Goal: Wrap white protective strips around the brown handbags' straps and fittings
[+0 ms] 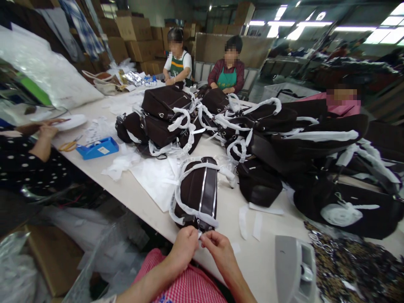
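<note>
A dark brown handbag lies at the table's front edge, its handles wrapped in white paper and a black band with silvery edges along its side. At the bag's near end, my left hand is closed with its fingertips on a small white piece of wrapping. My right hand pinches the same piece from the other side, thumb against forefinger. The fingers partly hide this piece, so how it joins the bag cannot be made out.
Dark handbags with white-wrapped handles are heaped across the table. A grey tape dispenser stands at front right, near patterned fabric with metal rings. Leftward are a blue dispenser, scissors and a co-worker's hands.
</note>
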Available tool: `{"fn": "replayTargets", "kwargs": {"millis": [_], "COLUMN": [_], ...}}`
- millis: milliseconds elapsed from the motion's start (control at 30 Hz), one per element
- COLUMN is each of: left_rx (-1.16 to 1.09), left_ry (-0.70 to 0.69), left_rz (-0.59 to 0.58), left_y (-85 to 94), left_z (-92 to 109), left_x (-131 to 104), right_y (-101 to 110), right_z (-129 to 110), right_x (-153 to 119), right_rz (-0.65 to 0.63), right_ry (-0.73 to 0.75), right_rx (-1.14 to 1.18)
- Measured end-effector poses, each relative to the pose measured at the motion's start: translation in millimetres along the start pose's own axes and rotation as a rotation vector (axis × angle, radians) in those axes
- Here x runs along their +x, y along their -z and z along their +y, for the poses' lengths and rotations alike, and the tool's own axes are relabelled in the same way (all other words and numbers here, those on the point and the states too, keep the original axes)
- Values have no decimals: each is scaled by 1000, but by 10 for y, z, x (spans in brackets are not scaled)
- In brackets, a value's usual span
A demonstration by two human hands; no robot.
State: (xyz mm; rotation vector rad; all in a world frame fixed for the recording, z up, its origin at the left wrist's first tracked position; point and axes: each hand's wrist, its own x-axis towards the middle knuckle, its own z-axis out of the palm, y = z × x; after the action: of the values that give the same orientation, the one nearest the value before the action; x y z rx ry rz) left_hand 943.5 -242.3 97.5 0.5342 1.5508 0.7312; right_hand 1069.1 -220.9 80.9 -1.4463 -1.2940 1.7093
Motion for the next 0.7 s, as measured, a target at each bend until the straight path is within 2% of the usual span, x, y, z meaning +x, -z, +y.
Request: {"fn": "replayTargets", "kwargs": {"millis": [133, 367, 533, 700], "left_rx": [-64, -205, -312, -442], "left_ry": [164, 338, 435, 481], "left_rz": [14, 21, 21, 51], "left_y": [5, 75, 119, 73], "left_z": [114, 176, 219, 143], "left_x": [-58, -100, -108, -110], "right_y": [-37, -119, -192, -327], "right_z": [42, 155, 218, 325], "right_x": [-4, -30, -28, 31], "right_rz": [2, -9, 69, 148], "right_ry": [-20, -29, -34, -85], "right_rx": [55, 16, -31, 86]}}
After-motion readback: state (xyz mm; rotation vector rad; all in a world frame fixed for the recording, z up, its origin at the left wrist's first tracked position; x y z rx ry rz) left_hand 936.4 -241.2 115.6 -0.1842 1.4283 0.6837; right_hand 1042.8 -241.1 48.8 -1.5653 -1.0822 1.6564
